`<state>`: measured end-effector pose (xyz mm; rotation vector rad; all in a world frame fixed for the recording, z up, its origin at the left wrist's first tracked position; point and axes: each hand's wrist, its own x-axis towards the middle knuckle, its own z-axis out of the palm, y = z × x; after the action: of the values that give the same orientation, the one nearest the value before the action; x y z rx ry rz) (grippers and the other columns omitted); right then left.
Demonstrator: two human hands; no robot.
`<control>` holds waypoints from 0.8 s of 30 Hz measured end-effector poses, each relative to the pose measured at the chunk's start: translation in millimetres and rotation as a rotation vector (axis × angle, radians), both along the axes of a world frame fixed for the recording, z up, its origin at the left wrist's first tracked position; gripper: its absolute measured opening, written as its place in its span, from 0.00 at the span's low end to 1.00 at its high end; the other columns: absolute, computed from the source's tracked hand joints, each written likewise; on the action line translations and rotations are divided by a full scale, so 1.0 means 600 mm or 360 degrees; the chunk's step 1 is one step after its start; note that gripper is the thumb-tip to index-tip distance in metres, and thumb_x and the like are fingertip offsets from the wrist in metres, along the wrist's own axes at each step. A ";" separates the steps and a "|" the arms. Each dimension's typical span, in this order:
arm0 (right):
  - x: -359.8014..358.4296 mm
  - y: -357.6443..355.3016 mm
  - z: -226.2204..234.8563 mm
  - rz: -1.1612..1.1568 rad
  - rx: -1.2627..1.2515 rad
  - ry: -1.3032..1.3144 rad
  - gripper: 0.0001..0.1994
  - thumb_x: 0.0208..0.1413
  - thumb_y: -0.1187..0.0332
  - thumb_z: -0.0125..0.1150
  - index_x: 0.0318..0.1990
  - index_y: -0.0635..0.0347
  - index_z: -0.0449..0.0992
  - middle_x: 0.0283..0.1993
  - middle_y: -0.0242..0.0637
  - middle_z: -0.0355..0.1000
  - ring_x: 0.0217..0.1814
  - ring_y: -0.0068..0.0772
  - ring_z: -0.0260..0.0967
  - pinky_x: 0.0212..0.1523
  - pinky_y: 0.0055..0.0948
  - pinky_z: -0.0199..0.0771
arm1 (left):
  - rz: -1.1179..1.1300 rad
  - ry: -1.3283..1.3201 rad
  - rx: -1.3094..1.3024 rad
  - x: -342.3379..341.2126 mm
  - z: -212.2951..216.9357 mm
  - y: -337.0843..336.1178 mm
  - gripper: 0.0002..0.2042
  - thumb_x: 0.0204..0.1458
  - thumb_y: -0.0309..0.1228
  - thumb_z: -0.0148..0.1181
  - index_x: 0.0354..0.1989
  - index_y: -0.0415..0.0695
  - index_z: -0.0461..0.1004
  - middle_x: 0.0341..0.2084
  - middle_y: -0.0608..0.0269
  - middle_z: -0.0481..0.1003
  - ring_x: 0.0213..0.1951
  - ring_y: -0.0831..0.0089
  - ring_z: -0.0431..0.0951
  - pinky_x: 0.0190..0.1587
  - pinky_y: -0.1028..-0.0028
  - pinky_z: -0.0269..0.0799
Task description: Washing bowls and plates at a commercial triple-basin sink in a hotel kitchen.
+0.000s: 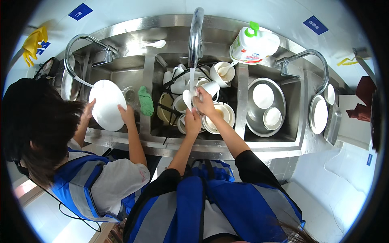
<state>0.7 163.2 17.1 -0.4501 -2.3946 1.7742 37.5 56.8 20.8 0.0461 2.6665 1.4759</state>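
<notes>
Over the middle sink, my left hand [193, 120] is closed round the handle of a white soup spoon [187, 98], held bowl-up beside the stream from the tall faucet [196, 38]. My right hand [206, 102] is close beside it in the running water, fingers curled; water and blur hide what they grip. Just beyond my right knuckles lies a white mug [210, 87]. Beneath both hands, white cups and bowls [222, 115] are piled in the sink. A white bowl with a spoon [223, 73] sits at the pile's far right.
On my left, a co-worker holds a large white plate [107, 105] over the left sink, near a green cloth [146, 101]. A steel basin [251, 117] with white bowls stands in the right sink. Behind are a white pump jug [255, 44] and a lone spoon [156, 43].
</notes>
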 end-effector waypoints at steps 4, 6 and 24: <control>-0.017 0.006 -0.006 -0.0096 -0.0047 -0.0035 0.19 0.48 0.75 0.50 0.48 0.57 0.56 0.38 0.56 0.67 0.39 0.56 0.70 0.41 0.38 0.67 | -0.0072 0.0069 -0.0116 -0.027 0.005 -0.013 0.13 0.55 0.34 0.45 0.31 0.32 0.66 0.20 0.42 0.70 0.26 0.47 0.72 0.29 0.59 0.64; -0.019 0.012 -0.004 -0.0057 -0.0405 -0.0014 0.18 0.53 0.71 0.50 0.50 0.56 0.54 0.41 0.49 0.67 0.37 0.43 0.69 0.41 0.33 0.67 | -0.0142 -0.0104 -0.0086 -0.046 0.008 -0.025 0.14 0.55 0.34 0.45 0.31 0.32 0.65 0.23 0.38 0.71 0.30 0.42 0.71 0.32 0.54 0.64; -0.006 -0.018 -0.022 -0.0273 -0.0072 -0.0175 0.06 0.47 0.72 0.54 0.32 0.61 0.76 0.19 0.43 0.69 0.20 0.31 0.67 0.28 0.28 0.69 | -0.0032 -0.0187 -0.0071 -0.016 0.011 -0.020 0.12 0.52 0.31 0.44 0.34 0.31 0.67 0.27 0.38 0.72 0.34 0.43 0.72 0.36 0.57 0.65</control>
<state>-2.8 152.1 3.9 -0.7528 -2.3094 1.7743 27.7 44.8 27.4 -0.0159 2.5966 1.3680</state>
